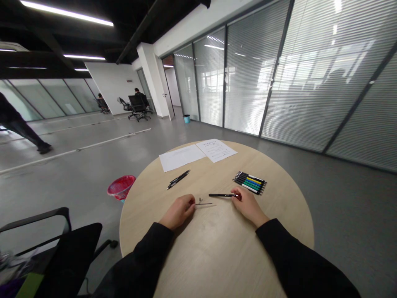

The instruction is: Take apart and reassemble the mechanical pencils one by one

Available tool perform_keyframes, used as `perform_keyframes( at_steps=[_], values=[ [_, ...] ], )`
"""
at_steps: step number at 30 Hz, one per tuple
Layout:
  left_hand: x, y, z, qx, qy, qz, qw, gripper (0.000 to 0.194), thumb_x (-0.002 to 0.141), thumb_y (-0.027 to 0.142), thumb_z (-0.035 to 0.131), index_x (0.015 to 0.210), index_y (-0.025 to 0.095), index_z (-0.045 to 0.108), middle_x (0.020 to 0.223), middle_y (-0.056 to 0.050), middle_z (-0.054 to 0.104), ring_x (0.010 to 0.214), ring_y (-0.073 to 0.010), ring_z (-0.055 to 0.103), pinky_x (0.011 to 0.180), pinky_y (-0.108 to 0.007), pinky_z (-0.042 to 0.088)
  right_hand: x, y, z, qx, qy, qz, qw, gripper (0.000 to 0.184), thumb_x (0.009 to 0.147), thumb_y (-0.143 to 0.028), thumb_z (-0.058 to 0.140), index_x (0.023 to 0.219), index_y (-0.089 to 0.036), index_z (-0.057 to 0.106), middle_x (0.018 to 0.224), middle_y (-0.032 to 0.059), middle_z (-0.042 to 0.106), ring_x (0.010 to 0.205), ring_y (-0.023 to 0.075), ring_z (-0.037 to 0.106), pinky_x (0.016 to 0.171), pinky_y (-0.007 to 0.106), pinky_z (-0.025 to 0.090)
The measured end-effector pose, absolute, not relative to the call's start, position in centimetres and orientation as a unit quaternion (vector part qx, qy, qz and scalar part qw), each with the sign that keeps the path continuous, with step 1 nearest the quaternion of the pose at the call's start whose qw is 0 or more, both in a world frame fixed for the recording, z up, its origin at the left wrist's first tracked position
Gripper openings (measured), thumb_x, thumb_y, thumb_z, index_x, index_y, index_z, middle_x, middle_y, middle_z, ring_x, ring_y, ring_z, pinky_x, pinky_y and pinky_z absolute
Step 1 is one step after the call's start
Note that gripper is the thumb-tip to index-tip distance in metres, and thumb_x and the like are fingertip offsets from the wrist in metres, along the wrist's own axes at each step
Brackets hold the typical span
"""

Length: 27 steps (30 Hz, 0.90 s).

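Seated at a round, pale wood table (214, 252), both my hands low over its middle, a gap between them. My right hand (248, 205) has thumb and fingers clamped on the right-hand end of a black pen (219, 195); its free end points across toward my left. My left hand (178, 211) has its fingertips pinched together on the end of a thin dark rod (204, 203), which juts out to the right, roughly level with the tabletop. The rod looks to me like a refill; too fine to be certain. Just beyond it, near my left fingertips, a tiny part (200, 200), blurred, kind unclear.

State of the work, as I judge it: midway through one pen. Rod and pen are apart, nothing joined between my hands. Whether the black pen is hollow or complete, I cannot tell from here.

Away to the right, beyond my right hand: a tidy row of pens (249, 182), laid side by side, white, yellow, blue and green showing among dark ends. These look whole, so I would count them as finished or untouched; their look alone does not settle which. Beyond my left hand, a pair of dark pens (178, 179) lies together, slantwise, neither in my grip. Two paper sheets (182, 158) lie at the far edge, print visible on the right one.
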<state>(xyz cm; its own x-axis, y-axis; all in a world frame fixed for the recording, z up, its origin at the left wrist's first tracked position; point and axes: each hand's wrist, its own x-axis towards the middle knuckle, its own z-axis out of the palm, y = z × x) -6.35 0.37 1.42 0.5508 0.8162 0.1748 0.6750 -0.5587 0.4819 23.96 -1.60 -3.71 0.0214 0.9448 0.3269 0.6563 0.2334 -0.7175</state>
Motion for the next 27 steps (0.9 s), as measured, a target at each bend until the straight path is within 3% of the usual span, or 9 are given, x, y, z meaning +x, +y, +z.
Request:
perform_keyframes(
  at_steps=[10,15,27],
  values=[
    [-6.7,1.1,1.3,0.766,0.468,0.348,0.272,0.013,0.086,0.028,0.054,0.086,0.017,0.06,0.078,-0.002,0.061,0.072,-0.0156,0.055,0.067,-0.027,0.045,23.4,-2.5,-2.2,-0.606,-0.731,0.113,0.293,0.019,0.089,-0.016,0.048,0.094,-0.019,0.067,0.097,0.0076,0.069,0.094,0.0223,0.063,0.087,0.032,0.045],
    [-6.9,1.9,0.6,0.708,0.48,0.419,0.303,0.025,0.088,0.037,0.054,0.096,0.016,0.065,0.084,-0.005,0.064,0.077,-0.0175,0.059,0.071,-0.029,0.048,23.7,-2.4,-2.3,-0.606,-0.712,0.138,0.325,0.019,0.089,-0.016,0.048,0.096,-0.02,0.064,0.097,0.0069,0.07,0.094,0.023,0.063,0.086,0.033,0.046],
    [-6.5,1.8,0.8,0.629,0.502,0.509,0.303,0.036,0.084,0.049,0.062,0.094,0.015,0.07,0.078,-0.003,0.066,0.073,-0.0168,0.061,0.07,-0.028,0.05,23.3,-2.7,-2.2,-0.541,-0.72,0.188,0.391,0.016,0.088,-0.016,0.05,0.093,-0.02,0.065,0.092,0.005,0.07,0.088,0.0222,0.064,0.082,0.033,0.046]
  ],
)
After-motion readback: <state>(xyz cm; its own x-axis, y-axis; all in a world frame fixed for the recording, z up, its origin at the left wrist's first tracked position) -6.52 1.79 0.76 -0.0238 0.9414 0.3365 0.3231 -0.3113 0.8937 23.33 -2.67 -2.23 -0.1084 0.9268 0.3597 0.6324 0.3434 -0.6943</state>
